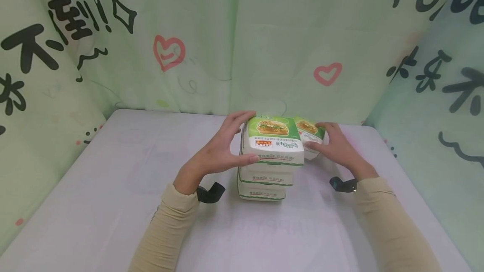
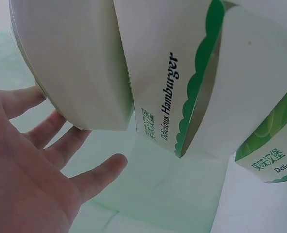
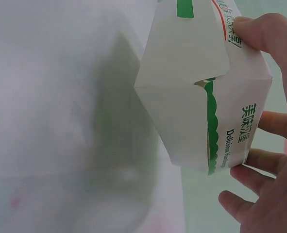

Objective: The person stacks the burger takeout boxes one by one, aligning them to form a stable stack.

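Burger boxes sit at the centre of the head view: a stack of three (image 1: 269, 158) on the white surface (image 1: 113, 188), and a fourth box (image 1: 310, 135) just right of the top one. Left hand (image 1: 223, 150) is against the stack's top box (image 1: 273, 139), fingers (image 1: 242, 117) straight over its far edge, thumb along its front. From the left wrist view the fingers are spread, palm just off the cardboard. Right hand (image 1: 336, 146) holds the fourth box, thumb on its front, fingers (image 3: 274, 121) curled behind it, the box tilted beside the stack. Green printed cloth (image 1: 234, 41) hangs behind.
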Demonstrator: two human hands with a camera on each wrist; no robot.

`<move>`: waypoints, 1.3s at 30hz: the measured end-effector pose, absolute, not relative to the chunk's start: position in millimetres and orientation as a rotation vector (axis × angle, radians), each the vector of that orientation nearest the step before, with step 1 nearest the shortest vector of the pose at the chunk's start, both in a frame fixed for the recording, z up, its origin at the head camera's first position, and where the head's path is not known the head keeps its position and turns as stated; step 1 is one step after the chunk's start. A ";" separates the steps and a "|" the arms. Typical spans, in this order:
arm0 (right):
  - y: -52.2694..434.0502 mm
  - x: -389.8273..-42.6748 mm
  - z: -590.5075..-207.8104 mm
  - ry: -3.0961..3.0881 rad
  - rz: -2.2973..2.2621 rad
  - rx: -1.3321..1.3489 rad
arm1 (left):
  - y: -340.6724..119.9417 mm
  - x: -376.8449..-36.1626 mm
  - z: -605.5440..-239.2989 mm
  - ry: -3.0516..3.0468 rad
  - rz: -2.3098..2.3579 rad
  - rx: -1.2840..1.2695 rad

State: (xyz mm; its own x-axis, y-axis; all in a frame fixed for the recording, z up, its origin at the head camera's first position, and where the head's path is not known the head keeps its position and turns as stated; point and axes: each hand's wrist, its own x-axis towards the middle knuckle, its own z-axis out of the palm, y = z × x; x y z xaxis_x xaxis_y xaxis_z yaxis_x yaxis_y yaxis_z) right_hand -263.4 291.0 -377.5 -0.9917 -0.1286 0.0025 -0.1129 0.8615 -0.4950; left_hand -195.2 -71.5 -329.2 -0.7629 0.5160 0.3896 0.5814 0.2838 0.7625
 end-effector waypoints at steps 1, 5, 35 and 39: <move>291.5 -262.6 -376.0 3.006 -0.794 -0.200 | -71.5 -195.2 -329.2 -2.462 -1.511 -1.054; 293.8 -259.4 -368.9 3.018 -0.805 -0.213 | -71.7 -195.1 -329.3 -2.457 -1.514 -1.052; 297.8 -234.4 -314.3 3.161 -0.889 -0.320 | -70.7 -193.5 -328.1 -2.446 -1.521 -1.036; 298.6 -232.3 -310.8 3.164 -0.899 -0.303 | -71.2 -194.1 -329.0 -2.423 -1.532 -1.051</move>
